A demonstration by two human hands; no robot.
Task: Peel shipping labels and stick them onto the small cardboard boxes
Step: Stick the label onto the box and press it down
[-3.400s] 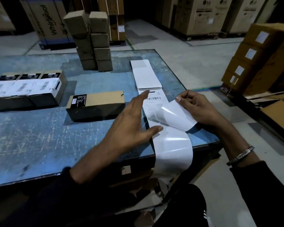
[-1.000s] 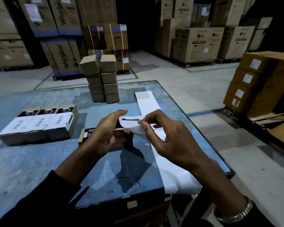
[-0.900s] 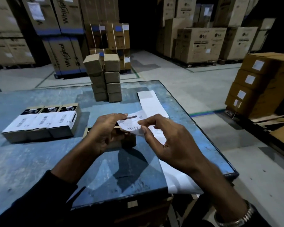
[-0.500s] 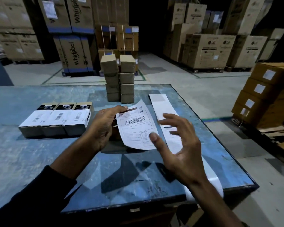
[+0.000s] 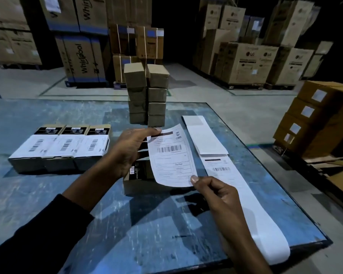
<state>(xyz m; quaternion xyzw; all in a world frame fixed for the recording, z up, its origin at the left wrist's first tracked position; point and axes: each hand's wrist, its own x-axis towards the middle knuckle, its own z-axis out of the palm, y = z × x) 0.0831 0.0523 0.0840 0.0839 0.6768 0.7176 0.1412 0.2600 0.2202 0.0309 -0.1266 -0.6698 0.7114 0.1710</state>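
1. Above the unlabelled box [image 5: 141, 180], the peeled shipping label [image 5: 171, 157] hangs, pinched at opposite corners by left hand [image 5: 130, 149] and right hand [image 5: 216, 191].
2. Thin, floppy, probably sticky underneath; best kept taut by its corners.

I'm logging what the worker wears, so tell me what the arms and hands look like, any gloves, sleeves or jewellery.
Both hands are bare, no gloves or rings visible. The left hand comes out of a long dark sleeve that ends partway up the forearm. The right hand and the forearm behind it are uncovered as far as the frame shows; the picture's edge cuts that arm off, so no sleeve or jewellery shows there.
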